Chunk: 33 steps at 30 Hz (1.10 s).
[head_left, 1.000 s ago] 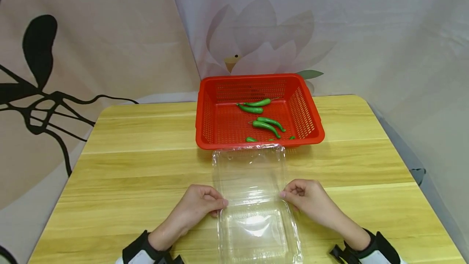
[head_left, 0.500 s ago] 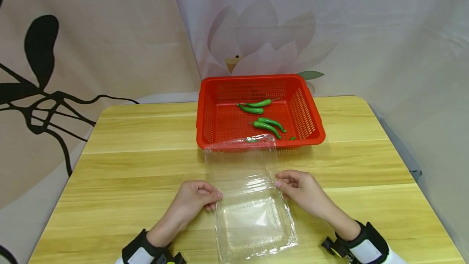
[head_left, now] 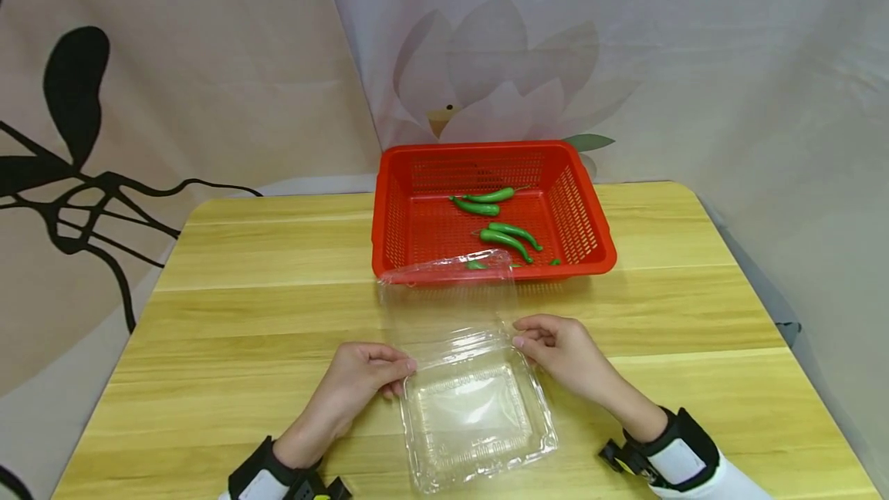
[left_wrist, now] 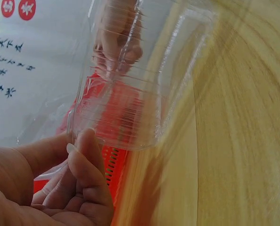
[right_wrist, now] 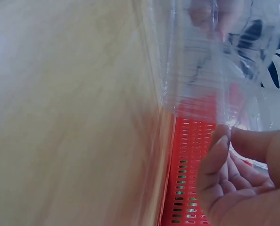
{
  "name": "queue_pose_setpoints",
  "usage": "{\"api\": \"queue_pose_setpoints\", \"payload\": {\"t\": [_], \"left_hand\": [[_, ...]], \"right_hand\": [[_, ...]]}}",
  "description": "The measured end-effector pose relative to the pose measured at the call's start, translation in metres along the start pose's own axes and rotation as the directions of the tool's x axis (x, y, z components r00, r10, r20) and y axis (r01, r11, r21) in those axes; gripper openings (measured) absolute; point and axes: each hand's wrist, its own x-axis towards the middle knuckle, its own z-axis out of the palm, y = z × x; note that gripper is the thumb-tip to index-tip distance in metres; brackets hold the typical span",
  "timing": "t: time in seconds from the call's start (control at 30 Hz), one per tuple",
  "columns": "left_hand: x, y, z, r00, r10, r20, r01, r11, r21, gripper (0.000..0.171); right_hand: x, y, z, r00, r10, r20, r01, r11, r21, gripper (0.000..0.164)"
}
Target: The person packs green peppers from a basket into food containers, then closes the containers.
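A clear plastic container [head_left: 467, 417], opened out flat-wise, was held between two hands in front of the red basket [head_left: 479, 148]. Its edges by the ribbed hinge [head_left: 461, 349] were pinched between thumb and forefinger — the left edge by the left hand [head_left: 363, 378], the right edge by the right hand [head_left: 564, 353]. It appeared to be raised off the tabletop [head_left: 243, 292]; the far half [head_left: 447, 311] overlapped the basket's near rim in the head view, though whether the two touched could not be told. Green peppers [head_left: 505, 245] were seen in the basket.

The container was judged very light, thin-walled and springy, smooth enough to slip, and likely to flex at the hinge or crease if squeezed. It would be best gripped lightly by the rim on both sides, near the hinge, so that neither half was left to swing — the broad faces would buckle under pressure.

No brand or label could be made out on the container. In the left wrist view, dark characters [left_wrist: 10, 66] and red discs [left_wrist: 27, 9] with pale characters were shown on the backdrop [left_wrist: 36, 113], too tilted and blurred to be read with certainty.
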Motion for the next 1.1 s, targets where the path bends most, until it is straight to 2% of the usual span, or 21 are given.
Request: {"api": "queue_pose_setpoints", "payload": {"t": [0.3, 0.5, 0.57, 0.67, 0.83, 1.0, 1.1], "left_hand": [[0.002, -0.001, -0.006, 1.000, 0.011, -0.013, -0.012, 1.000, -0.012, 0.019], [0.001, -0.001, -0.008, 0.999, 0.011, -0.035, -0.012, 1.000, -0.025, 0.020], [0.001, -0.001, -0.009, 0.999, 0.009, -0.040, -0.010, 1.000, -0.028, 0.020], [0.001, -0.001, -0.009, 0.999, 0.007, -0.041, -0.008, 1.000, -0.030, 0.020], [0.002, 0.000, -0.010, 0.999, 0.004, -0.038, -0.005, 0.999, -0.031, 0.021], [0.002, 0.000, -0.010, 0.999, 0.001, -0.036, -0.003, 0.999, -0.051, 0.020], [0.002, 0.000, -0.009, 0.999, 0.000, -0.034, -0.002, 0.998, -0.060, 0.022]], "right_hand": [[0.013, -0.005, 0.004, 0.999, -0.026, -0.024, 0.026, 0.999, -0.034, 0.026], [0.015, -0.006, 0.004, 1.000, -0.021, -0.019, 0.020, 0.998, -0.054, 0.027], [0.015, -0.006, 0.001, 0.998, -0.045, -0.041, 0.041, 0.995, -0.086, 0.025], [0.014, -0.011, -0.008, 0.988, -0.115, -0.099, 0.098, 0.983, -0.156, 0.019], [0.016, -0.031, -0.033, 0.957, -0.215, -0.195, 0.159, 0.950, -0.269, 0.011], [0.024, -0.052, -0.058, 0.937, -0.278, -0.211, 0.199, 0.923, -0.330, 0.013], [0.032, -0.062, -0.069, 0.941, -0.286, -0.180, 0.203, 0.904, -0.375, 0.018]]}}
